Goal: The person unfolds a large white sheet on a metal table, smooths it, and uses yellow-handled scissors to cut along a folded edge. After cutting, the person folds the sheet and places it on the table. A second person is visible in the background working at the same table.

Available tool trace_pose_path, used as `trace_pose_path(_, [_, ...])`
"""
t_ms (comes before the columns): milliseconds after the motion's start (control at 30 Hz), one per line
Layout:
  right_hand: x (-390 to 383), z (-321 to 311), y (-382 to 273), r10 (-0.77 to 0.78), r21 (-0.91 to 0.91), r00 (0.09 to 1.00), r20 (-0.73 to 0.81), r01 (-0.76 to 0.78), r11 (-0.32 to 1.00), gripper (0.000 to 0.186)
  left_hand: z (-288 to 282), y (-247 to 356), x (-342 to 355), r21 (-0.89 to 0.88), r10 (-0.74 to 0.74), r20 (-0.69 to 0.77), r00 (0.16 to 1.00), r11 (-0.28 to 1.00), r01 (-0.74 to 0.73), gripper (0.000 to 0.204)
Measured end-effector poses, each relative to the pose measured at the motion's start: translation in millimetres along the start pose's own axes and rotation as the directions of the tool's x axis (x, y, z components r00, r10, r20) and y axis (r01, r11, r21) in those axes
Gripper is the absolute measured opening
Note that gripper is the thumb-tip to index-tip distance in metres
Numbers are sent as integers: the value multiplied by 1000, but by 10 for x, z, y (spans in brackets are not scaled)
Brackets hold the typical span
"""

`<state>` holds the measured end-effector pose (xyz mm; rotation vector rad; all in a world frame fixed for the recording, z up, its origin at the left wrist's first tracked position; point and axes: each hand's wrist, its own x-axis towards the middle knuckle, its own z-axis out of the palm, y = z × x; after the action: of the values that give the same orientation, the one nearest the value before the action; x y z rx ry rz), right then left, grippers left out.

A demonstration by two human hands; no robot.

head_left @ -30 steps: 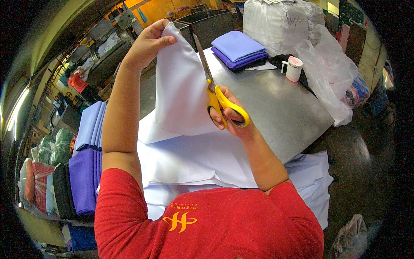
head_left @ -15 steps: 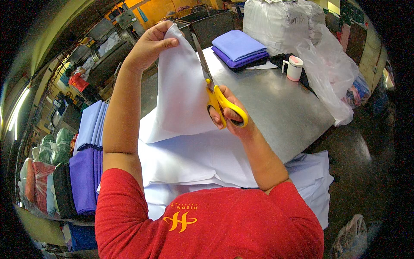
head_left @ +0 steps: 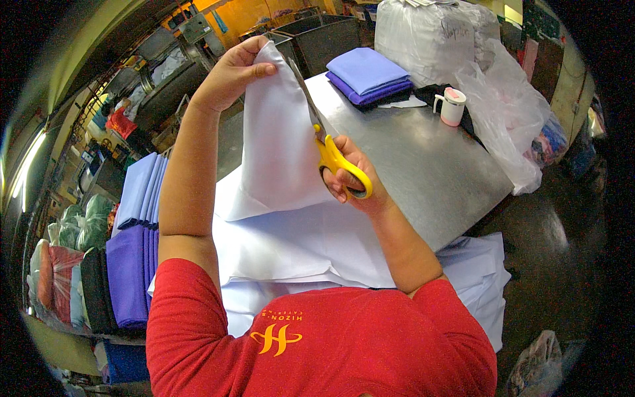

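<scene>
Pinched by its top corner, a white cloth (head_left: 278, 145) hangs from my left hand (head_left: 243, 69), which is raised above the table. The rest of the cloth spreads down over the table's near side and across my front. My right hand (head_left: 354, 175) grips a pair of yellow-handled scissors (head_left: 336, 162) through the loops. Their blades point up and to the left along the cloth's right edge, with the handles close together. Whether the blades touch the cloth I cannot tell.
On the metal table (head_left: 423, 178) lie folded blue and purple cloths (head_left: 368, 71) and a white lidded mug (head_left: 452, 107). A large plastic-wrapped bundle (head_left: 423, 33) stands at the back right. Folded cloths (head_left: 129, 271) are stacked to my left. Another person (head_left: 120, 122) is far left.
The scissors' handles have drawn together, so the blades have closed on each other beside the cloth's edge. My left hand keeps its pinch and has barely moved.
</scene>
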<state>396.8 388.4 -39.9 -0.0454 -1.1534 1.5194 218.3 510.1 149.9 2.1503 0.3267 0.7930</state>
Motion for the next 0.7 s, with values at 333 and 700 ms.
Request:
trace_pose_path(333, [30, 98, -119, -49, -98, 999, 21, 51, 994, 72, 91, 3, 0, -39, -6, 104, 995, 999, 10, 21])
trace_pose_path(700, [25, 76, -44, -69, 37, 997, 23, 68, 997, 71, 92, -42, -38, 7, -40, -17, 999, 999, 40, 24])
